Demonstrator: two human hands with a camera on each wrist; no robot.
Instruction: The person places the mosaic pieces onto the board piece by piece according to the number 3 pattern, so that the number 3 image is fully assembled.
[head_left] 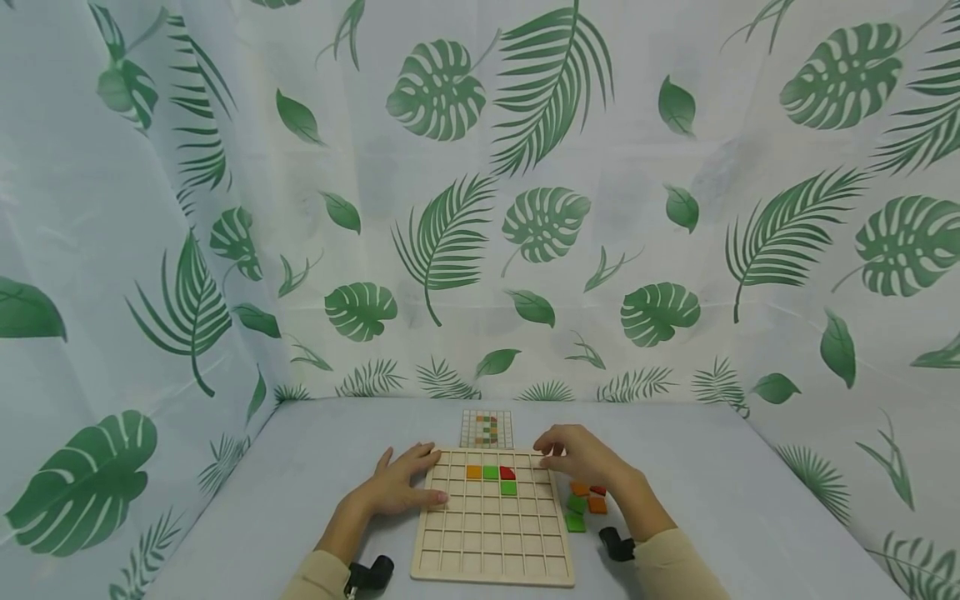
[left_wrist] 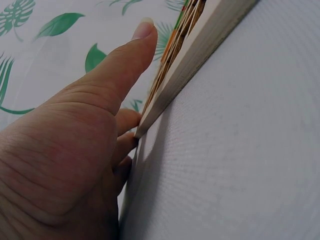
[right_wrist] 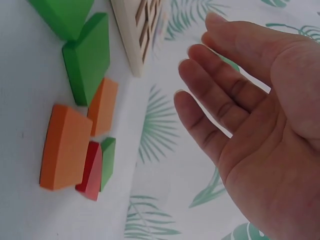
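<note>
A wooden grid board point(head_left: 491, 533) lies flat on the table, with an orange tile point(head_left: 474, 472), two green tiles point(head_left: 508, 488) and a red tile point(head_left: 507, 473) in its upper cells. My left hand point(head_left: 401, 486) rests against the board's left side, fingers extended near the far corner and thumb reaching over the edge. In the left wrist view its fingertips point(left_wrist: 131, 118) are right at the board's rim. Near the far right corner, my right hand point(head_left: 577, 454) is raised with fingers loosely bent. The right wrist view shows nothing between those fingers point(right_wrist: 210, 92).
Beyond the board lies a small pattern card point(head_left: 486, 429) with a printed coloured grid. Several loose tiles lie right of the board, among them green point(head_left: 576, 522), orange point(head_left: 597, 505) and red point(head_left: 597, 490) ones. A leaf-printed curtain point(head_left: 480, 250) encloses the table point(head_left: 247, 517).
</note>
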